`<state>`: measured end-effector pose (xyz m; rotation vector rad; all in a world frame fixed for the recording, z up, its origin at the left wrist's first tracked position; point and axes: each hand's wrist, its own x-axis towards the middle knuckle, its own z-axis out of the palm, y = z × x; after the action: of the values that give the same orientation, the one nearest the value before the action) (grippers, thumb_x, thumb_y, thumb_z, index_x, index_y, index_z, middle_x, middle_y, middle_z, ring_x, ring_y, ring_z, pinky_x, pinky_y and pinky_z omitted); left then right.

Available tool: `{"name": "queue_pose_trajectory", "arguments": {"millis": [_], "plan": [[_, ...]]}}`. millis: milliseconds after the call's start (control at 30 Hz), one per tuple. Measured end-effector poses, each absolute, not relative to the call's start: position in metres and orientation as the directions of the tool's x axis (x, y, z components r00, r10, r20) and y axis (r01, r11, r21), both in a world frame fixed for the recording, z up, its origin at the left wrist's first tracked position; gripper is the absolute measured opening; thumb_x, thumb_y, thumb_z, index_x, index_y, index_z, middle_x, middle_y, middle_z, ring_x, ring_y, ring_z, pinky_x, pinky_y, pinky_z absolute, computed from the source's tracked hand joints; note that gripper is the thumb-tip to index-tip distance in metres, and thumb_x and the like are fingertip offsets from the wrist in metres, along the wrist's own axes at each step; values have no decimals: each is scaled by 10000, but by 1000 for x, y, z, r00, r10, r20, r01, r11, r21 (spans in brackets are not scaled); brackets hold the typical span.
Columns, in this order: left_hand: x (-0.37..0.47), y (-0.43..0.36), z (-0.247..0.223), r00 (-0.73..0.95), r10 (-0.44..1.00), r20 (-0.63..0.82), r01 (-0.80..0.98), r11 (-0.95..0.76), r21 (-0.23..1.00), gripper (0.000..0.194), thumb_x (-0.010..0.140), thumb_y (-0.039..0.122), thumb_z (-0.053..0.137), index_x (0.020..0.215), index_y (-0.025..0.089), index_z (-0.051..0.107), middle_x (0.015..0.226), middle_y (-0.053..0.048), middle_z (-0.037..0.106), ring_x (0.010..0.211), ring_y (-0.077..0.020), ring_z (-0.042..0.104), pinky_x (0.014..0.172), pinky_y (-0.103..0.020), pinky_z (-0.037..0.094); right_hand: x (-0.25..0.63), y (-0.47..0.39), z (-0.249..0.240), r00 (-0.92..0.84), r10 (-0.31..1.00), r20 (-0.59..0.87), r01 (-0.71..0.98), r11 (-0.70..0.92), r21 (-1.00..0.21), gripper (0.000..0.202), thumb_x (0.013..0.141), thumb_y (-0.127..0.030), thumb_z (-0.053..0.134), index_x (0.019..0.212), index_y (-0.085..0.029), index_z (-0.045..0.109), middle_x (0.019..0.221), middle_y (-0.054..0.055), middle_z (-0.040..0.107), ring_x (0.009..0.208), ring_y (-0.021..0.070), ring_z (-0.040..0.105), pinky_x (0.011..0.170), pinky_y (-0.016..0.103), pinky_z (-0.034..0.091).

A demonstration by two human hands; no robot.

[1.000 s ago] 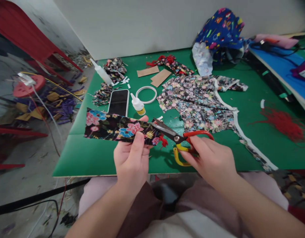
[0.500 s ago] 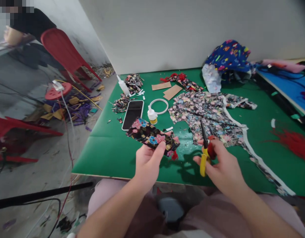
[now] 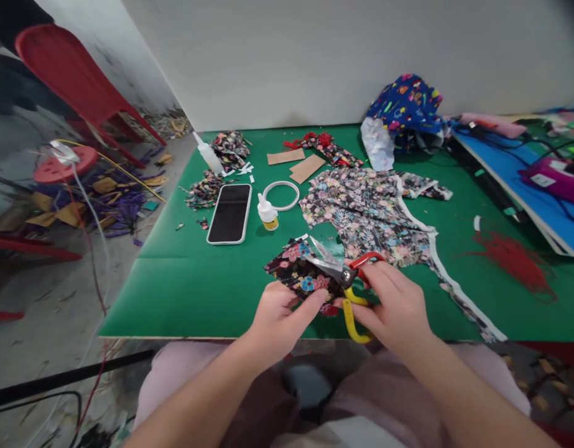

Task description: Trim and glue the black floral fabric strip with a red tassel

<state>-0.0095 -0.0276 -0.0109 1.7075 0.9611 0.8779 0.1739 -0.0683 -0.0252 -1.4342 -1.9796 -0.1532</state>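
My left hand (image 3: 284, 320) pinches a dark floral fabric piece (image 3: 291, 264) over the front of the green table (image 3: 198, 292). In my right hand (image 3: 393, 298) are scissors (image 3: 346, 277) with red and yellow handles. Their blades are spread apart and lie over the fabric's upper right part. Behind the hands, a floral garment (image 3: 370, 211) with white edging is spread on the table. A small white bottle (image 3: 268, 213) with a yellow label stands between a phone (image 3: 229, 213) and the garment, near a white ring (image 3: 281, 195).
Brown cards (image 3: 307, 168), fabric scraps (image 3: 205, 190) and a nozzle bottle (image 3: 208, 155) are at the back. Blue patterned cloth (image 3: 403, 106), a blue board (image 3: 520, 180) and red threads (image 3: 520, 261) lie right. Red chairs (image 3: 76, 68) stand left.
The scissors have moved left, their blades have spread and now overlap the fabric. My hands are closer together. The view has shifted right.
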Motion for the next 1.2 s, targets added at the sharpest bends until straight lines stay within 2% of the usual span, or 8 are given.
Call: {"name": "queue_pose_trajectory", "arguments": {"millis": [167,333,533,967,1100,1200], "plan": [[-9,-29,-9,494,860,127,167,-237,957,304,822,210,555,524,165,514,521,34,482,476,-74,368,496,-209,365,174,-68,-25,-149,768,623,867,404,-290,345,843,-467,539,907,-129,569,664,42,575,615,151,535,565,251,434],[-9,-31,-12,486,871,76,148,-168,975,327,819,233,573,508,160,503,478,47,424,452,-64,328,454,-197,335,172,-69,-25,-132,756,641,876,391,-281,357,861,-471,507,883,-126,597,631,47,600,581,148,552,540,252,439],[-9,-30,-13,485,873,55,136,-138,981,244,817,251,585,594,154,608,564,19,565,525,-83,458,513,-179,414,172,-71,-23,-121,767,630,877,380,-295,374,861,-482,504,885,-125,615,632,43,618,574,140,563,542,248,441],[-9,-32,-9,443,896,-34,145,-34,989,228,788,298,620,619,164,690,615,-15,662,572,-136,573,544,-217,481,170,-73,-19,-120,792,598,874,371,-315,379,894,-472,443,905,-144,633,639,39,644,572,137,588,528,240,440],[-8,-32,-6,475,879,-47,127,-16,992,215,789,274,623,621,169,706,608,-10,678,561,-133,592,537,-211,480,168,-73,-18,-97,799,594,837,388,-385,286,869,-410,513,858,-145,619,616,20,631,547,121,570,515,224,425],[-9,-32,-5,488,870,-73,77,41,996,147,786,274,641,731,182,742,747,-26,732,690,-157,652,641,-218,519,169,-72,-17,33,864,503,793,284,-539,182,834,-334,541,770,-173,597,606,0,623,518,110,548,494,217,412]]}}
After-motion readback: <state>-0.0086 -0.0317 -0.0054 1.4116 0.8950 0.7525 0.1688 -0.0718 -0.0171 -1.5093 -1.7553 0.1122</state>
